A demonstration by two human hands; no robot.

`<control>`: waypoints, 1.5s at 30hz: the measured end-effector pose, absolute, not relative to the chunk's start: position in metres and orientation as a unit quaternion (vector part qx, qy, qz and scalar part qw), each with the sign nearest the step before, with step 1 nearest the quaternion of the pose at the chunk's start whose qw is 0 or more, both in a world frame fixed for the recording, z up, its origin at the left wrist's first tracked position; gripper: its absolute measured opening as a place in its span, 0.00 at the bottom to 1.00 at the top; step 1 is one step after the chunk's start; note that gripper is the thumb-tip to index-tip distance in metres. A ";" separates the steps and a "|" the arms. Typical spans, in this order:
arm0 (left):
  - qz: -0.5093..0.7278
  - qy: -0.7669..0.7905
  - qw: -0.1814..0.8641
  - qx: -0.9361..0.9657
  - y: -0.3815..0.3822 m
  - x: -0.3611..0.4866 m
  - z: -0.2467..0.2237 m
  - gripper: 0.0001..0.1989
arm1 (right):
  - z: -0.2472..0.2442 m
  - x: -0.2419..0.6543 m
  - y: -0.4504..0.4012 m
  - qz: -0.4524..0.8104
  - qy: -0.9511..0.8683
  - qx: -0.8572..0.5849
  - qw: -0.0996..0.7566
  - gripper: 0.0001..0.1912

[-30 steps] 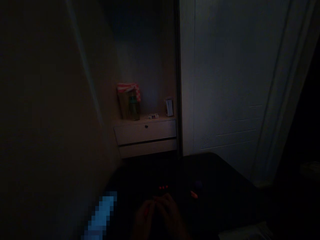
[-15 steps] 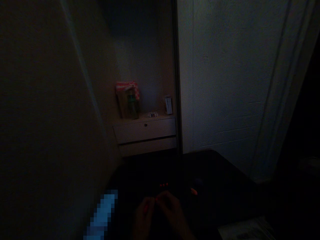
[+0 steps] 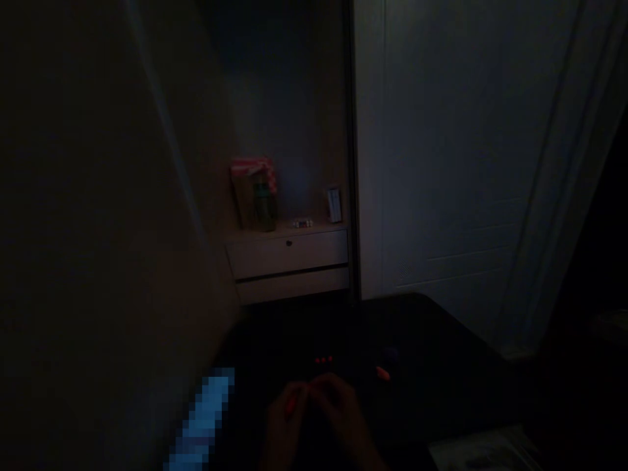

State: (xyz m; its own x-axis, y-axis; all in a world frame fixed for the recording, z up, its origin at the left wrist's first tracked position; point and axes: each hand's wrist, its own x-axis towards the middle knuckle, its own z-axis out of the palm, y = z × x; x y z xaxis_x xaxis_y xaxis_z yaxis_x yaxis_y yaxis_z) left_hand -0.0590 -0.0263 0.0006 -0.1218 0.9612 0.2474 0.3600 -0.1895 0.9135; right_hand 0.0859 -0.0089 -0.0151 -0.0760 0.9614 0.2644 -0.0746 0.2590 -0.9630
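The room is very dark. My left hand (image 3: 282, 422) is closed around a soft-looking red lump (image 3: 291, 403), most of it hidden by the fingers. My right hand (image 3: 343, 409) pinches at the fingertips, which meet those of my left hand; whatever sits between them is too small and dim to name. Just beyond both hands, three small red balls (image 3: 323, 360) lie in a short row on the black table (image 3: 275, 340). To the right of the balls rests an orange-red piece (image 3: 383, 373), with a dim dark shape near it.
A blurred bright blue patch (image 3: 203, 418) is at the left. Flat papers or a packet (image 3: 483, 451) lie at the lower right. Behind the table, a shelf above drawers (image 3: 289, 255) holds a green bottle (image 3: 265, 209), a red-and-white topped bag (image 3: 243, 196) and a small box (image 3: 334, 205).
The view has shifted slightly. Both hands stay together at the fingertips, and the red speck seen between them is now less visible. The balls and orange-red piece have stayed put.
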 end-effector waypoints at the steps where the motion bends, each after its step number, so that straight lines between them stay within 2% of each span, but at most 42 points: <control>1: 0.493 0.561 0.304 0.591 -0.026 -0.059 0.001 0.30 | -0.015 0.086 -0.009 0.463 -0.568 -0.393 0.555 0.18; 13: 0.478 0.563 0.304 0.602 -0.027 -0.060 0.000 0.28 | -0.017 0.085 -0.012 0.405 -0.595 -0.418 0.554 0.18; 22: 0.499 0.562 0.299 0.588 -0.024 -0.060 -0.003 0.31 | -0.016 0.085 -0.010 0.431 -0.570 -0.418 0.561 0.22; 45: 0.517 0.564 0.317 0.561 -0.022 -0.062 -0.001 0.34 | -0.017 0.085 -0.010 0.418 -0.588 -0.393 0.570 0.19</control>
